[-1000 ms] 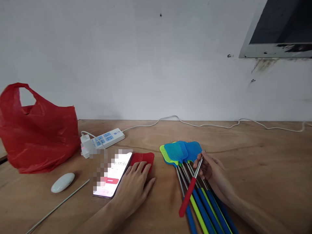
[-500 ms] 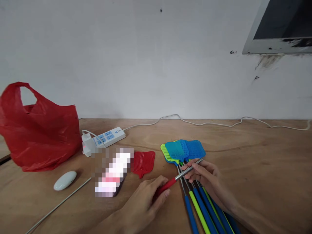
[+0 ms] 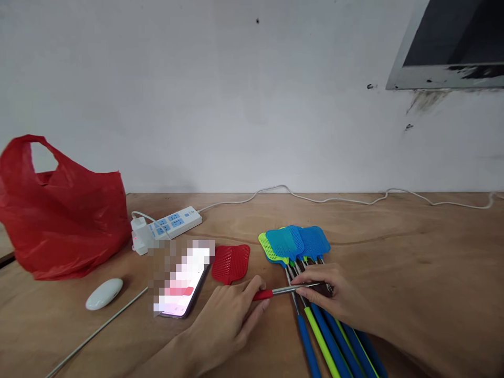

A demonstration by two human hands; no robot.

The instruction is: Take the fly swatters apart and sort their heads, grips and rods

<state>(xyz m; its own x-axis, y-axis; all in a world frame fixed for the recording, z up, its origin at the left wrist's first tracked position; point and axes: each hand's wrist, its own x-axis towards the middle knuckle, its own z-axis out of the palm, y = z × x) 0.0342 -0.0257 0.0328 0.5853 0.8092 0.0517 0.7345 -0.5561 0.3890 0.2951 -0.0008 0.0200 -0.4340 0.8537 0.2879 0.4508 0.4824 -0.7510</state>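
Observation:
My left hand (image 3: pixel 232 317) is closed round the red grip of a fly swatter handle (image 3: pixel 263 295). Its metal rod (image 3: pixel 284 289) points right, and my right hand (image 3: pixel 325 289) pinches the rod's far part between thumb and fingers. No swatter head shows on this rod; its tip is partly covered by the right fingers. Just beyond my left hand a red swatter head (image 3: pixel 231 262) lies flat, apart from the handle. Under and behind my right hand is a pile of fly swatters (image 3: pixel 285 244) with blue and green heads, their handles pointing toward me.
Left of the red head lies a lit, blurred phone (image 3: pixel 192 278). A white oval object (image 3: pixel 104 294) rests farther left. A red plastic bag (image 3: pixel 74 220) stands beside a white power strip (image 3: pixel 183 220). The strip's cable (image 3: pixel 326 200) runs along the wall.
The handle has swung from slanting up to nearly level. My right hand has come down and toward me, with its fingers now along the rod. The swatter pile stays put.

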